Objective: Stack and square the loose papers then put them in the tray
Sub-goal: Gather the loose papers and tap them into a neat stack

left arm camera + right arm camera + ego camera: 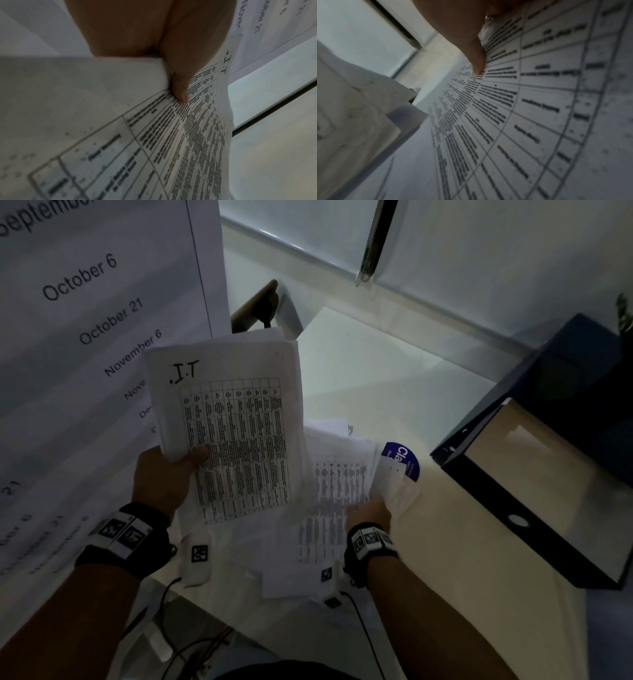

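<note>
My left hand (185,463) grips a thick stack of papers (236,419) and holds it tilted above the table. The top sheet bears a printed table and a handwritten "I.T". In the left wrist view the thumb (181,93) lies on that top sheet (171,135), and the other fingers are hidden behind the stack. My right hand (370,505) pinches a loose printed sheet (335,474) from the spread on the table, with its thumb (476,62) on the sheet (522,108). A sheet with a blue round label (400,460) lies beside it. The dark blue tray (486,501) stands at the right.
A large sheet printed with dates (85,302) hangs close on the left. A chair back (260,302) stands beyond the white table (376,364), under a window blind (479,251). Cables (191,645) and white tagged blocks (198,556) lie near the front edge.
</note>
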